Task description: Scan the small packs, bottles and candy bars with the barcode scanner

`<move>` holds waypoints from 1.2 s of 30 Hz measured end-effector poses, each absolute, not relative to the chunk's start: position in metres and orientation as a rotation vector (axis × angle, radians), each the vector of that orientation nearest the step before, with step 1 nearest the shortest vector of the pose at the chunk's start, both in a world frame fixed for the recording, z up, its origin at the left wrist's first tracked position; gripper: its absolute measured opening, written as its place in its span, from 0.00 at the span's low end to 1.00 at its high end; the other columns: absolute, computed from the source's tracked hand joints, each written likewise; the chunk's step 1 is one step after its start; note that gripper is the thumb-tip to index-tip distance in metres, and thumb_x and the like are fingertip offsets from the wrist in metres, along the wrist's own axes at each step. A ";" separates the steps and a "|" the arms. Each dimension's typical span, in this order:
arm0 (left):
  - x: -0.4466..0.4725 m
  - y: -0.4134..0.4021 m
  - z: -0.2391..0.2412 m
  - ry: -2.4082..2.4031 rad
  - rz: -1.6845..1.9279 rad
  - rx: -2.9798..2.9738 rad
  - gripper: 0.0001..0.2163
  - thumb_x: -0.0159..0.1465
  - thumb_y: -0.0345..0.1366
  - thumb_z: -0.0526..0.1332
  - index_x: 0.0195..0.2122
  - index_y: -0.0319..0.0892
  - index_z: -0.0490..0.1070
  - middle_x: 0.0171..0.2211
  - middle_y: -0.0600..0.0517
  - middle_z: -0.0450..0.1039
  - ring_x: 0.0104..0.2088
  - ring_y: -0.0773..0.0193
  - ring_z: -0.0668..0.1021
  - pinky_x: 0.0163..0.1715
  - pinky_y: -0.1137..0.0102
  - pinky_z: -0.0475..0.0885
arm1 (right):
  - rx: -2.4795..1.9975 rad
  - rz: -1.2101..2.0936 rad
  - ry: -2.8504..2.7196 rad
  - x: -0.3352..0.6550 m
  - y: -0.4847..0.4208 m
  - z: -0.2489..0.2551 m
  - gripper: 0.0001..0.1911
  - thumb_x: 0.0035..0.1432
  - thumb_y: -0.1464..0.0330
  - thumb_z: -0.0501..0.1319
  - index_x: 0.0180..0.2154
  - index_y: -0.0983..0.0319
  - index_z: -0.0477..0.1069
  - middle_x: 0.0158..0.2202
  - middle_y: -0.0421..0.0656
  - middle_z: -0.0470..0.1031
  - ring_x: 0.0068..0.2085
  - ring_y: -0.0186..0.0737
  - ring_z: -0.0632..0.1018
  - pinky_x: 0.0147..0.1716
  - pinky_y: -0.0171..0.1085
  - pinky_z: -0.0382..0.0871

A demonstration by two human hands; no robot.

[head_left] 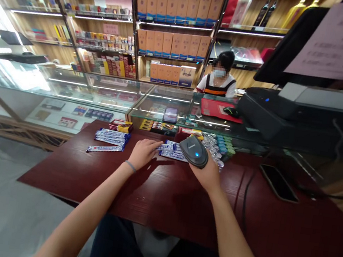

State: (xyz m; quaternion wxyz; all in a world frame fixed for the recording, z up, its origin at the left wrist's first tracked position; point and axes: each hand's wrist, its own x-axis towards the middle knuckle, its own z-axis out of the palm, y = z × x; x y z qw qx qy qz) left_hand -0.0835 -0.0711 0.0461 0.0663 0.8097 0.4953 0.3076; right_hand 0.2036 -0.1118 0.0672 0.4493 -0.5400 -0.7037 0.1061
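My right hand (208,172) is wrapped round a dark handheld barcode scanner (194,150) with a blue light on top, held over the table. Below and left of it lies a group of slim blue-and-white wrapped packets (172,154). My left hand (144,154), a thin band at its wrist, has its fingers closed at the left end of one of these packets. Further left, a second group of the same packets (110,136) rests on the wood, one set apart at its front. The scanner hides part of the middle group.
Red-and-yellow boxes (120,125), small round tins (214,145) and green and blue packs (225,145) line the back of the dark red table (85,184). A phone (279,183) and a cable lie right. Behind stand a glass counter (150,99) and a masked person (219,82).
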 end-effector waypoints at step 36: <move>-0.003 -0.067 0.003 1.296 0.976 2.575 0.16 0.69 0.37 0.60 0.57 0.47 0.74 0.55 0.46 0.76 0.55 0.52 0.74 0.59 0.53 0.63 | -1.351 0.161 -1.637 0.214 -0.106 0.065 0.20 0.52 0.57 0.67 0.45 0.58 0.72 0.41 0.49 0.82 0.46 0.55 0.83 0.45 0.47 0.77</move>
